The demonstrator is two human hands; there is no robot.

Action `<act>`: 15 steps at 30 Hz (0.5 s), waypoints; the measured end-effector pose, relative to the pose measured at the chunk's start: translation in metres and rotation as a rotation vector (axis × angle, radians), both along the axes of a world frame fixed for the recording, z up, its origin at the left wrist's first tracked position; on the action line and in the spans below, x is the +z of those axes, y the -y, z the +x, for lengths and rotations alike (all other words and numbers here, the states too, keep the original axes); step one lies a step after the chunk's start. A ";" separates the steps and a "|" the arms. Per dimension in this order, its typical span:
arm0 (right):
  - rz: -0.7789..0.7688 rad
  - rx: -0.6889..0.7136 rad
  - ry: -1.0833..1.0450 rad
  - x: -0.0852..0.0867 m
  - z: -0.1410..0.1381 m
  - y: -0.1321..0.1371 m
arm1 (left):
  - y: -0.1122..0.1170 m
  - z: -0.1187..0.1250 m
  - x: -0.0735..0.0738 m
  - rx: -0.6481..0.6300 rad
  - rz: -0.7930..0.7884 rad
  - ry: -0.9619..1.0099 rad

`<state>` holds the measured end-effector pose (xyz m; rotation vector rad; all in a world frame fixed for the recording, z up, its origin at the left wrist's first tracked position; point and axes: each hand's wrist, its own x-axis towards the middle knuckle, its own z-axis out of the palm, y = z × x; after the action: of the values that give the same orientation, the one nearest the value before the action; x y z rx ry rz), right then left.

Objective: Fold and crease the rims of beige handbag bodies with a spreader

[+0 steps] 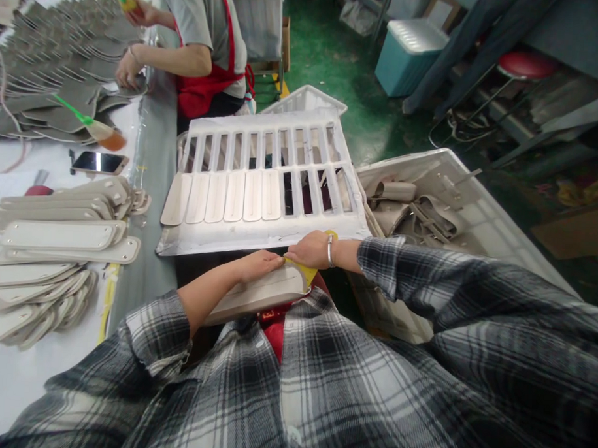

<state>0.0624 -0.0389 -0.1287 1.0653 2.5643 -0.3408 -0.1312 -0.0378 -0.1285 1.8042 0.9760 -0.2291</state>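
Pale panel [263, 291] at the person's waist, both hands at its far edge
The left hand [261, 264] lies on the panel, fingers close together; whether it grips cannot be told. The right hand [314, 249] curls at the panel's right end, over a yellow piece [305, 272]; what it pinches cannot be told. Beyond, a white rack [259, 232] bears six pale strips [234, 199] in its near row, with a bin [500, 221] to the right and a table [9, 390] to the left
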 end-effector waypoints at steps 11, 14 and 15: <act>0.071 0.107 -0.120 0.006 -0.046 -0.018 | 0.018 -0.047 0.014 0.353 0.184 -0.026; 0.115 0.096 -0.134 0.011 -0.053 -0.022 | 0.032 -0.064 0.025 0.480 0.320 -0.149; 0.126 0.093 -0.139 0.013 -0.051 -0.025 | 0.038 -0.068 0.028 0.484 0.377 -0.178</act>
<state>0.0115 -0.0141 -0.1153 0.9926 2.7813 -0.2396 -0.1990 -0.0757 -0.1008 1.8325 1.6341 0.1072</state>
